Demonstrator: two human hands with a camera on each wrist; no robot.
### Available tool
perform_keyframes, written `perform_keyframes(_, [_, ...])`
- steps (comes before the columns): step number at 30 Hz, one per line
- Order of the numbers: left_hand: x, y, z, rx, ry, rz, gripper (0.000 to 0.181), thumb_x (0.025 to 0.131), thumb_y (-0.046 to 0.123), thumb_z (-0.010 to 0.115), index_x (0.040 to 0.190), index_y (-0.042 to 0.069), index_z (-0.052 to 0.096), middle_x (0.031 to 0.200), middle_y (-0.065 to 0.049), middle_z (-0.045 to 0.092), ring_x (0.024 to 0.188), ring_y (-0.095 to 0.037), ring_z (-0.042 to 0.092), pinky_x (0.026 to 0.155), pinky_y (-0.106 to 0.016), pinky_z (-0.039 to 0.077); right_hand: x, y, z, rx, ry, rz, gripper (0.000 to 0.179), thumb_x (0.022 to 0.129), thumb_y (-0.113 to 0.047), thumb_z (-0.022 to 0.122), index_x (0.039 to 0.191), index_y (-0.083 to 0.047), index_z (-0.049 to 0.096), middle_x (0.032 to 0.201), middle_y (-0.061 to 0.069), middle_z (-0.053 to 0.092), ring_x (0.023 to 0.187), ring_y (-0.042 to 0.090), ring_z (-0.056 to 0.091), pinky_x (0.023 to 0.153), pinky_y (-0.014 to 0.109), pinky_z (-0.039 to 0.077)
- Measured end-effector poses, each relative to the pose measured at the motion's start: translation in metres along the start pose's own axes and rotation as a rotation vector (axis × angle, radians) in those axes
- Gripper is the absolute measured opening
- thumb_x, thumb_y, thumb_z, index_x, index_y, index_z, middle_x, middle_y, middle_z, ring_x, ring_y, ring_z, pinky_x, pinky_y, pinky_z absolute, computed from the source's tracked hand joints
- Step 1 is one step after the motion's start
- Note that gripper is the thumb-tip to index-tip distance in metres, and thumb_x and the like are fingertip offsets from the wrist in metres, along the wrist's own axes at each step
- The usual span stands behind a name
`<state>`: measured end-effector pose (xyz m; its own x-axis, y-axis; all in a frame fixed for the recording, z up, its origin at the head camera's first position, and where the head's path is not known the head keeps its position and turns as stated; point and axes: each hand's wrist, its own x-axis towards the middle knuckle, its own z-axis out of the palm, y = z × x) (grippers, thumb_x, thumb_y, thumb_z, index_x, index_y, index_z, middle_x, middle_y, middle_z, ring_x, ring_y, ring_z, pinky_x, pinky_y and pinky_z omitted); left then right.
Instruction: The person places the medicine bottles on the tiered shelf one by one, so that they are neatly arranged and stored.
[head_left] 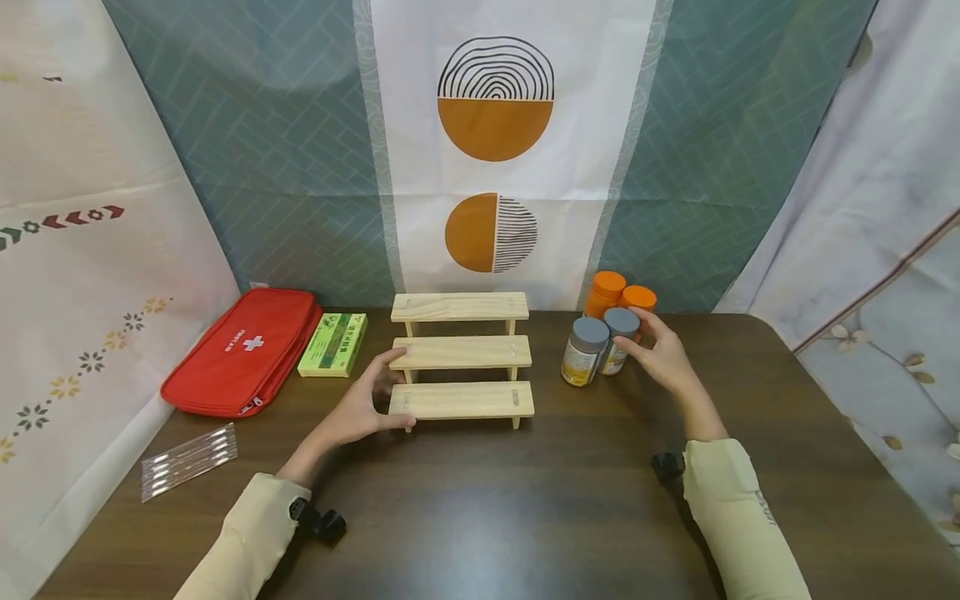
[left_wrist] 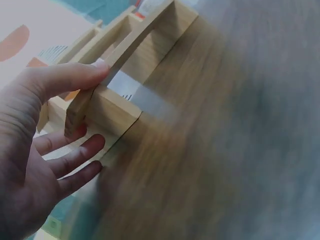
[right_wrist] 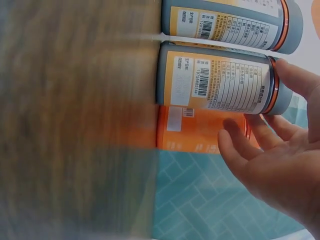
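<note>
My left hand (head_left: 362, 406) grips the left end of a three-step wooden display stand (head_left: 461, 401). In the left wrist view its thumb presses on the front step (left_wrist: 129, 49), while the other fingers reach round the end. At the right, my right hand (head_left: 662, 354) holds a grey-capped supplement bottle (head_left: 622, 321) by its lid, with thumb and fingers on opposite sides of the cap (right_wrist: 283, 89). A second grey-capped bottle (head_left: 580, 363) stands close beside it. Behind them are two orange bottles (head_left: 602, 292), one partly hidden by my fingers.
A red first aid pouch (head_left: 242, 353) lies at the back left, beside a green and yellow box (head_left: 333, 345). Cotton swabs in a clear packet (head_left: 189, 461) lie nearer the left edge. Hanging cloths (head_left: 510, 175) border the brown table (head_left: 510, 517) at the back and sides.
</note>
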<state>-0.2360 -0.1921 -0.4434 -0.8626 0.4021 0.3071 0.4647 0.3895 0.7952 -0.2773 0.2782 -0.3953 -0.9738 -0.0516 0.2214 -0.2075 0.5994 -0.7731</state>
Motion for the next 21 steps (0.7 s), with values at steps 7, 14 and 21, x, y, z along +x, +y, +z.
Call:
perform_keyframes(7, [-0.002, -0.0054, 0.004, -0.084, 0.031, -0.02, 0.099, 0.07, 0.006, 0.086, 0.151, 0.016, 0.03, 0.116, -0.02, 0.057, 0.096, -0.018, 0.06, 0.082, -0.027, 0.048, 0.0012, 0.0019, 0.0021, 0.048, -0.007, 0.032, 0.065, 0.095, -0.021, 0.064, 0.15, -0.003, 0.034, 0.131, 0.029, 0.055, 0.117, 0.034, 0.049, 0.091, 0.035, 0.04])
perform_keyframes(14, [0.0002, -0.009, 0.0049, -0.145, 0.047, -0.008, 0.098, 0.07, 0.002, 0.085, 0.151, 0.015, 0.031, 0.115, -0.02, 0.059, 0.091, -0.007, 0.062, 0.081, -0.025, 0.048, 0.0033, 0.0025, 0.0031, 0.1, -0.004, 0.083, 0.068, 0.095, -0.025, 0.064, 0.152, -0.006, 0.032, 0.141, 0.027, 0.048, 0.127, 0.036, 0.045, 0.102, 0.044, 0.039])
perform_keyframes(21, [-0.0035, -0.0102, 0.0054, -0.144, 0.052, -0.009, 0.098, 0.071, 0.002, 0.084, 0.152, 0.015, 0.031, 0.115, -0.02, 0.059, 0.09, -0.006, 0.062, 0.08, -0.024, 0.048, 0.0025, 0.0022, 0.0044, 0.133, -0.017, 0.098, 0.069, 0.095, -0.02, 0.064, 0.153, -0.008, 0.03, 0.144, 0.029, 0.045, 0.131, 0.043, 0.042, 0.107, 0.054, 0.036])
